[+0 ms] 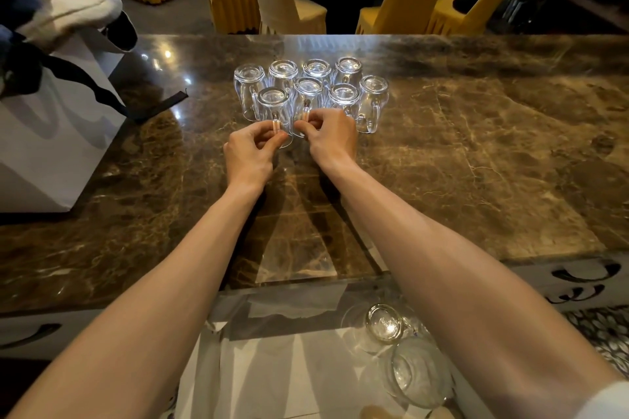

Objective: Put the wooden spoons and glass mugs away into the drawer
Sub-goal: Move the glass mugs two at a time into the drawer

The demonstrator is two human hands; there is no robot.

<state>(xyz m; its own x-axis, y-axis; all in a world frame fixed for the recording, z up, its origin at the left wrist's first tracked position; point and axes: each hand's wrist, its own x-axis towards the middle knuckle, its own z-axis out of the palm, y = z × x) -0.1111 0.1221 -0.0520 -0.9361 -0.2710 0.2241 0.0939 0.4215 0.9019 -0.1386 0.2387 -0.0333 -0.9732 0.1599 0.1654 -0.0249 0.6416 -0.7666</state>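
Eight glass mugs point(316, 70) stand upside down in a tight cluster on the brown marble worktop point(476, 153), four in the far row and four nearer me, most of them touching their neighbours. From my feed I see both hands reaching into the near row. My left hand point(250, 150) has its thumb and curled fingers pinched on the handle of the front-left mug point(273, 100). My right hand point(328, 138) is just beside it, pinching in the same way the handle of the middle front mug point(308, 88). Both of these mugs are base up, and I cannot tell whether either has left the surface. The two hands are close together, knuckles nearly meeting, with both forearms stretched out over the worktop's near edge. Below that edge the drawer point(272, 367) is pulled open towards me, lined with pale paper. Along its right side are two more mugs: the farther drawer mug point(383, 323) and the nearer drawer mug point(420, 374), which seems to lie on its side. Something tan shows at the very bottom of the drawer, too cut off for me to name. At the left of the worktop stands a white paper bag point(51, 153) with dark ribbon handles and cloth heaped on top. Beyond the far edge are yellow-covered chairs point(401, 0).
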